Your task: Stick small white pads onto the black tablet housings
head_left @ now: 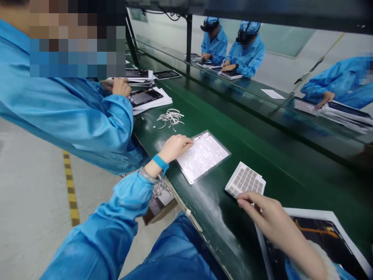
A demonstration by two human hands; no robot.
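My left hand (177, 147) is closed in a pinch over the left corner of a flat, pale panel (204, 157) with a clear rim, lying on the green bench. Whatever sits between these fingertips is too small to make out. A blue band (160, 162) circles that wrist. My right hand (269, 214) pinches at the near edge of a small white sheet of grey square stickers (246, 179). Partly under my right forearm lies a black tablet-like housing (323, 237) with an orange ribbon cable, resting on white paper.
Curled white strips (171, 117) lie beyond the panel. At the left, a co-worker's hand (121, 86) is beside a dark housing on papers (147, 97). Other co-workers sit across the bench (262, 116). Below the bench edge is a cardboard box (160, 212); a dark shelf hangs overhead.
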